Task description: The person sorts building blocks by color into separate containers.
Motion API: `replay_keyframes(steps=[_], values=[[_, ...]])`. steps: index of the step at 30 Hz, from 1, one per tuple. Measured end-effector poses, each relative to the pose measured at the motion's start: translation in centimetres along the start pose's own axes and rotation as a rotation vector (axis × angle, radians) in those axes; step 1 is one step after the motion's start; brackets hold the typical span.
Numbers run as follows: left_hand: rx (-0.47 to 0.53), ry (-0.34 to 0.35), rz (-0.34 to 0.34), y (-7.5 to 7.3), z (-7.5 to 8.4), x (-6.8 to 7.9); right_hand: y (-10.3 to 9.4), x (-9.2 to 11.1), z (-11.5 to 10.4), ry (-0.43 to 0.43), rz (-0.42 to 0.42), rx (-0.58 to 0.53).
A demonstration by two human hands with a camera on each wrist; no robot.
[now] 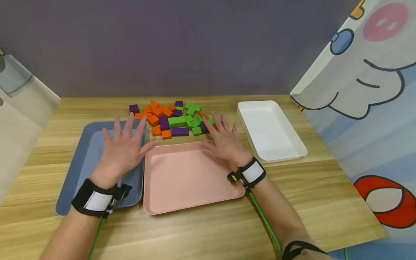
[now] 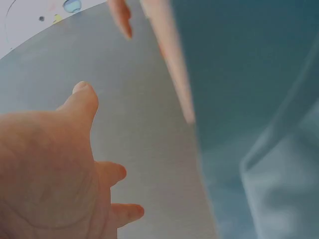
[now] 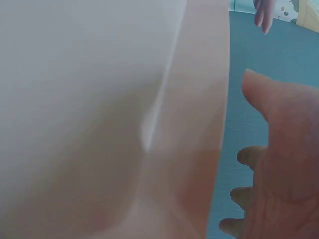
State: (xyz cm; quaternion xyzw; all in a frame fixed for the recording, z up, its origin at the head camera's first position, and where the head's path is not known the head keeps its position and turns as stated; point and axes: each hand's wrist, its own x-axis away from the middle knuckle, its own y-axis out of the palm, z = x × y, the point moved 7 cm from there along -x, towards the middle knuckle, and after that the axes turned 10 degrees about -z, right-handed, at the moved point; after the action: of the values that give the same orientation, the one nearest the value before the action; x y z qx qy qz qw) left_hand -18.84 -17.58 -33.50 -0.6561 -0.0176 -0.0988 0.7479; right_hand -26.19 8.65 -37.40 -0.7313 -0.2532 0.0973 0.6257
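My left hand [image 1: 121,151] is spread with its fingers apart over the blue-grey tray [image 1: 73,169], holding nothing. The thumb reaches toward the corner of the pink tray. My right hand [image 1: 225,142], also spread and holding nothing, hovers over the right back corner of the pink tray [image 1: 185,177]. Its fingertips overlap the right end of a pile of blocks in the head view. The pile mixes orange blocks [image 1: 167,134], green blocks [image 1: 177,121] and purple blocks [image 1: 180,131]. In the right wrist view, the right hand [image 3: 294,159] appears beside the pink tray's rim [image 3: 199,124].
A white tray [image 1: 273,133] stands at the right, beyond the right hand. The wooden table [image 1: 195,234] meets a dark grey panel [image 1: 175,47] at the back. Cartoon-printed walls [image 1: 373,144] flank both sides. Green cables [image 1: 264,220] run from both wrist straps.
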Motion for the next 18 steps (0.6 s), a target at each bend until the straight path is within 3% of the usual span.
replay_keyframes(steps=[3,7,12,14,18], values=[[0.029,0.007,0.006,-1.0,-0.5,1.0,-0.2,0.0,-0.4,-0.026,0.007,-0.007],[0.06,0.041,0.089,-3.0,-1.8,3.2,-1.1,0.5,-0.9,-0.08,0.065,-0.024],[0.108,0.043,0.2,-4.6,-5.9,6.2,-2.4,2.2,-1.9,-0.208,0.139,0.082],[0.1,0.015,0.188,-4.5,-8.3,7.1,-2.7,3.2,-2.2,-0.254,0.14,0.128],[0.067,-0.03,0.063,-3.0,-13.1,8.1,-2.7,5.3,-2.3,-0.285,0.054,0.162]])
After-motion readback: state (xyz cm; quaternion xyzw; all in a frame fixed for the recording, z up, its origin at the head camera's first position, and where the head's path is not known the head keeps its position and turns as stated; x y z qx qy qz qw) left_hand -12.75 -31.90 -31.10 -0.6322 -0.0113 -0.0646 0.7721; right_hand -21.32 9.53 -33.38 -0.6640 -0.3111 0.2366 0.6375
